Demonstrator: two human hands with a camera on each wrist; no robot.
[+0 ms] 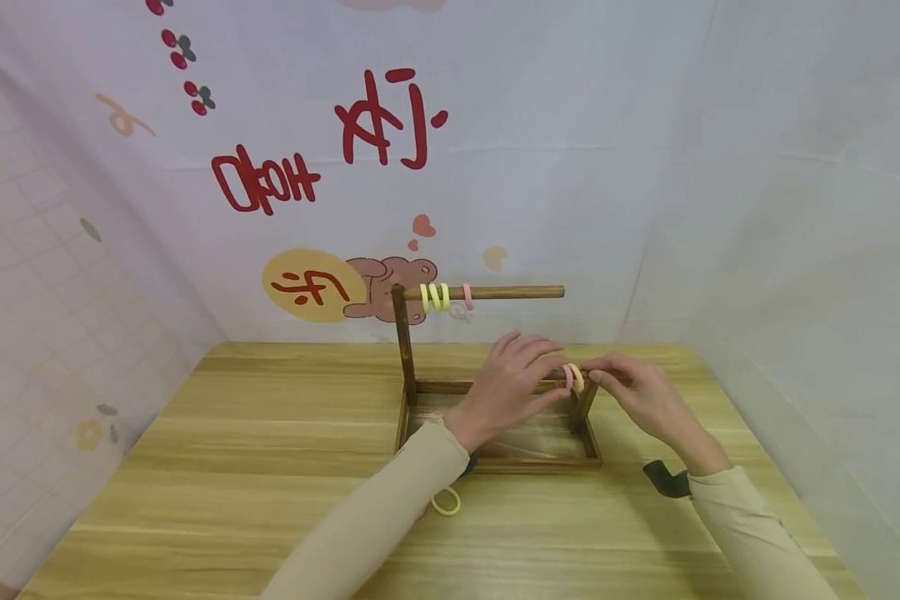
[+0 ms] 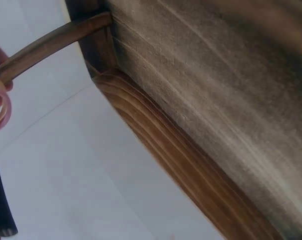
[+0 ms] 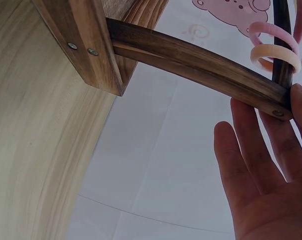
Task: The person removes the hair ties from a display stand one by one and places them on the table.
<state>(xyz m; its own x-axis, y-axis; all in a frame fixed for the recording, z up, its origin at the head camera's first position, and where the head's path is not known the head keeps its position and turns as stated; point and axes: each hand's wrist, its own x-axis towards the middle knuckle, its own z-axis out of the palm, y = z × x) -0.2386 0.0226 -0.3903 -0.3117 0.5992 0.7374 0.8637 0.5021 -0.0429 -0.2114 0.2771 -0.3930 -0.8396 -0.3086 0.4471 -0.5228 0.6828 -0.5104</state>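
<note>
A dark wooden stand (image 1: 407, 350) has a tray base, an upper bar and a lower bar. On the lower bar hang a pink hair tie (image 3: 263, 31) and an orange hair tie (image 3: 273, 52), near its post. My right hand (image 1: 641, 396) grips the top of that post, thumb on one side and fingers on the other. Beside the pink tie is my left hand (image 1: 513, 383), its thumb and fingers spread about the lower bar. Contact of the left fingers with bar or tie is unclear. Several yellow hair ties (image 1: 434, 297) and a pink one (image 1: 467, 297) hang on the upper bar.
A loose yellow hair tie (image 1: 446, 502) lies on the wooden table (image 1: 270, 467) in front of the stand, by the left forearm. White printed cloth (image 1: 570, 167) hangs behind and at both sides. A black wrist device (image 1: 666, 479) sits beside the right sleeve.
</note>
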